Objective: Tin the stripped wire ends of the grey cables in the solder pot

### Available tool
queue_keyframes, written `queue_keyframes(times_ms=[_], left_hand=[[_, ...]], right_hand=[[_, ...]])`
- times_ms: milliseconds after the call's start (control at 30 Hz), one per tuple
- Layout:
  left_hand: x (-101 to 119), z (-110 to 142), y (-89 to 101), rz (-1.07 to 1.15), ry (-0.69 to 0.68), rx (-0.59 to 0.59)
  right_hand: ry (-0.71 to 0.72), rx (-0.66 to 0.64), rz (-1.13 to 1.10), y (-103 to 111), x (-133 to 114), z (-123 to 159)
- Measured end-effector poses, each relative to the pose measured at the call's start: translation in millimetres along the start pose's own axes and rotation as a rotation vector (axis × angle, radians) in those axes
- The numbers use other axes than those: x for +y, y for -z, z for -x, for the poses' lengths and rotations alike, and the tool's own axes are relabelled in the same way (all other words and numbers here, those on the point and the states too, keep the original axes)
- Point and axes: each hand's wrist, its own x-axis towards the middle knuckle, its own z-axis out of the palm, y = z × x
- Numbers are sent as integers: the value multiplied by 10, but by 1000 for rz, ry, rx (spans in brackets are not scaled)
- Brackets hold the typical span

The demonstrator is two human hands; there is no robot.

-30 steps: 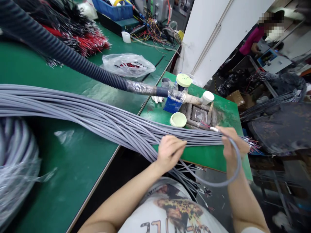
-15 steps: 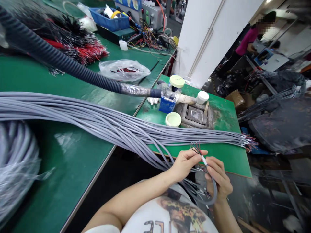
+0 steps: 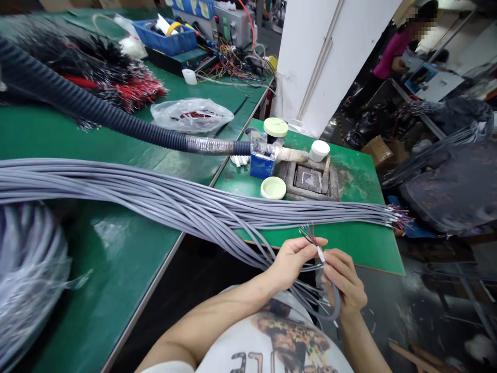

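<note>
Both my hands are on the end of one grey multi-core cable (image 3: 334, 305), in front of my body. My left hand (image 3: 292, 259) pinches the cable near the fanned-out thin wires (image 3: 309, 234), which are red and dark with bare tips. A white sleeve (image 3: 320, 254) sits between my two hands, just below those wires. My right hand (image 3: 347, 282) grips the cable under the sleeve, and the cable bends down in a loop below it. Behind my hands, a thick bundle of grey cables (image 3: 186, 199) lies across the benches, its stripped ends (image 3: 399, 220) at the right.
A solder pot (image 3: 310, 180) stands on the small green table, with a ribbed exhaust hose (image 3: 128, 122) reaching it. Around it are an open pale-green jar (image 3: 273, 188), a white tub (image 3: 319, 150) and a blue box (image 3: 261, 165). A wrapped cable coil (image 3: 31, 280) lies left; a person (image 3: 392, 54) works far right.
My right hand has brought the cable end from the solder pot back toward my body. My left hand has moved right and now pinches the cable near its wires.
</note>
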Motion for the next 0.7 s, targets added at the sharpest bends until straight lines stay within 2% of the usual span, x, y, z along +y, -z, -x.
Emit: queue_keyframes(times_ms=[200,300,367,433,467,533,600,633,700], left_hand=[[99,10,-41,34,23,31],[109,-6,-78,68,86,-29],[84,-22,-104,-2,161,-93],[68,-47,-115,-252,181,-192],[75,-68,-109,-449,134,-240],[130,-136,-68,-911,-85,-293],[219,-239,4,-1351,-349,-260],[262,-300,42,-1539,-438,-227],[316,-422,100,-1845,-524,-153]], right_hand=[[3,-40,16,-21,-37,18],[58,-131,49,-15,-110,65],[67,-151,84,56,-151,155],[26,-128,178,223,-159,318],[-15,-113,254,342,-148,430],[-133,-129,438,616,-105,700],[-324,-280,578,858,-65,980],[-434,-343,607,937,-56,1098],[-634,-414,588,974,-71,1241]])
